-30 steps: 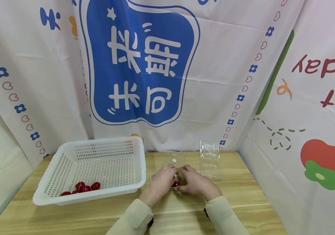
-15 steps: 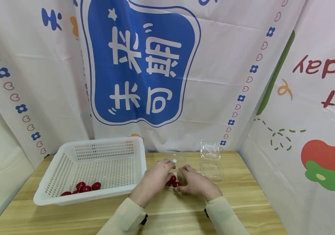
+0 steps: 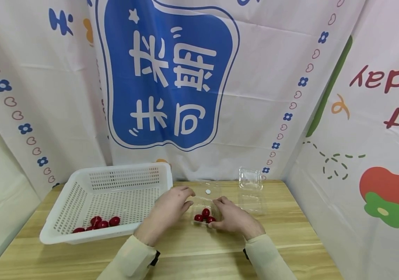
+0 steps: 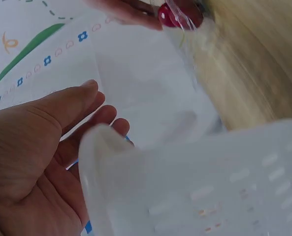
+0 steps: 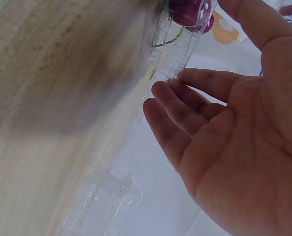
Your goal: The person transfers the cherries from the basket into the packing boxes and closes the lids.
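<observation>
Three dark red cherries (image 3: 205,213) lie in the front part of a clear plastic box (image 3: 198,203); its lid is folded open toward the wall. My right hand (image 3: 234,218) holds the box at its right side, thumb at the front and index finger at the back corner, as the right wrist view shows. My left hand (image 3: 169,209) hovers between the box and the white basket (image 3: 170,194), fingers loosely bent and nothing in them. In the left wrist view its fingers are close to the basket's corner. Several cherries (image 3: 103,224) lie at the basket's front left.
A second clear plastic box (image 3: 250,196) stands with its lid up at the back right of the wooden table (image 3: 199,256). Printed cloth (image 3: 262,77) hangs behind the table and along both sides.
My left hand has left the box and moved left toward the basket, uncovering the three cherries. The right hand has stayed at the box.
</observation>
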A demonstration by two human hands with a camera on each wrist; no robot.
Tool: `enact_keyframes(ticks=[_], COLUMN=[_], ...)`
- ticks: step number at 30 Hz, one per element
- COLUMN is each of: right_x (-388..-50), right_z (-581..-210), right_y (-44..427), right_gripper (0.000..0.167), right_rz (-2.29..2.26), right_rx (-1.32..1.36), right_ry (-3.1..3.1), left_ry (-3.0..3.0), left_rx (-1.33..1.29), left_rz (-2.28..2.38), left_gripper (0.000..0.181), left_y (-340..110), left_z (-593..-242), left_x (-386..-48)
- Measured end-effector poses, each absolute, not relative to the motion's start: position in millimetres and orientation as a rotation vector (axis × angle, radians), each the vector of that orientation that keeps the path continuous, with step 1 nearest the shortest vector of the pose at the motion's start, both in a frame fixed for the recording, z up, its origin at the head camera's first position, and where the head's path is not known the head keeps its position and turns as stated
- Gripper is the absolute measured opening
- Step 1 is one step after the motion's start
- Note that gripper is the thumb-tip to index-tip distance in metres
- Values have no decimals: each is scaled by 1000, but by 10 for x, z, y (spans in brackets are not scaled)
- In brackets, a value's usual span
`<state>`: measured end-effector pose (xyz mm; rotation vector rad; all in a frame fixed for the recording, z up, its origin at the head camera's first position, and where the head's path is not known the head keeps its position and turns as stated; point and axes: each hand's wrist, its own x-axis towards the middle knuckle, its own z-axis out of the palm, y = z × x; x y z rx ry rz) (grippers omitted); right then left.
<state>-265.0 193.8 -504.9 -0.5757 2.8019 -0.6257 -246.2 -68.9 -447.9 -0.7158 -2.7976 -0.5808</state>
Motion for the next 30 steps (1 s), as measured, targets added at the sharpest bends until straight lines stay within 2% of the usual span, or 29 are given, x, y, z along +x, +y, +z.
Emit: enact_keyframes(ticks=[15,30], right_x=[-2630,-2642], right_z=[-5049,-5045], right_y=[1935,1943], right_gripper=[103,104], right_rz=[-650,-640], right_rx=[-537,-554], right_ry=[2788,2786], left_ry=[-2786,-2796], left_rx=[-616,-579], left_rz=[-553,-536], left_gripper=[20,21], left_y=[-1248,-1720], left_z=[-4418,-4509], left_x=[-2418,-2361])
